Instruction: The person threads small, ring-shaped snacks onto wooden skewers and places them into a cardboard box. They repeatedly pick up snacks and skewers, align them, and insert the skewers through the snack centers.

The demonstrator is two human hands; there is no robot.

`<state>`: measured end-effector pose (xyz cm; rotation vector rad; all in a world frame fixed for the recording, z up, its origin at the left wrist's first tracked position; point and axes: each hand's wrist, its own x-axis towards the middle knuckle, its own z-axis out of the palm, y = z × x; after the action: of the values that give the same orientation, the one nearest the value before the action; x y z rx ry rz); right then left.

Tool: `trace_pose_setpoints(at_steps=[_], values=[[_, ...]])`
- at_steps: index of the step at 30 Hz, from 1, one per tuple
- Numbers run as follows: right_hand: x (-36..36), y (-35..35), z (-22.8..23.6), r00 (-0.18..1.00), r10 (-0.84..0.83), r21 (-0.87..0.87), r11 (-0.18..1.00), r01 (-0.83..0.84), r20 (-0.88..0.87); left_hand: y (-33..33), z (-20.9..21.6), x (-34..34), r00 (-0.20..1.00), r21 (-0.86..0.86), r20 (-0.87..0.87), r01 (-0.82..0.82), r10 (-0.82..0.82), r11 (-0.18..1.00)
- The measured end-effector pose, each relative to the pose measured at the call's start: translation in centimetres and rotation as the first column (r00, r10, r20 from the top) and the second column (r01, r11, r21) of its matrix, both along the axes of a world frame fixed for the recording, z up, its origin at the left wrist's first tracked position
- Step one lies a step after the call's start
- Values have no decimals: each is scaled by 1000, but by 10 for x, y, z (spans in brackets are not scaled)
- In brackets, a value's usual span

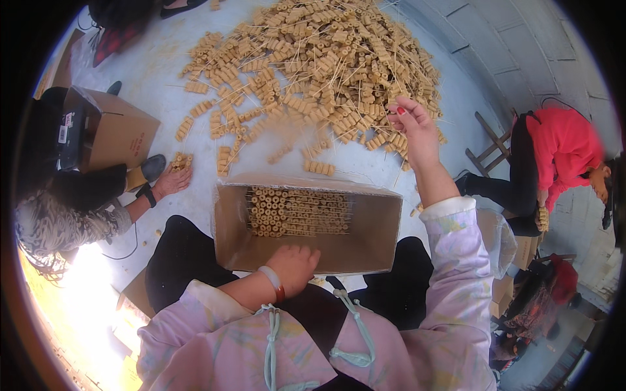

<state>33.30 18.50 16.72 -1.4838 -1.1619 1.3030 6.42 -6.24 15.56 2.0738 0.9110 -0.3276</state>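
A cardboard box (388, 225) stands open between my knees. Inside lie stacked skewers of tan ringed rolls (300, 212), many with hollow round ends facing up. My left hand (293, 268) is on the box's near rim, its fingers curled over the edge. Beyond the box rises a large pile of the same skewers (332, 58), thin pale sticks poking out at all angles. At the pile's near right side my right hand (416, 124) is raised, thumb and fingers pinched together. Whatever is between those fingertips is too small to make out.
On the left, a co-worker's hand (173, 180) touches a few skewers beside another cardboard box (120, 127). A person in red (564, 146) sits at the right by a wooden stool (492, 146). Loose skewers (225, 159) lie on the pale floor before my box.
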Motion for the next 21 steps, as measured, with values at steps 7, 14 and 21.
trace_pose_setpoints(at_steps=[7,14,21], values=[[47,145,-90,846,-160,61,987,150,509,20,-1,-6,989,120,-86,-109,119,987],[53,182,-123,87,182,-190,976,106,979,41,-2,-13,983,195,-121,-116,141,974],[57,163,-168,380,92,-71,995,-70,920,50,4,-9,986,204,-74,-129,146,970]])
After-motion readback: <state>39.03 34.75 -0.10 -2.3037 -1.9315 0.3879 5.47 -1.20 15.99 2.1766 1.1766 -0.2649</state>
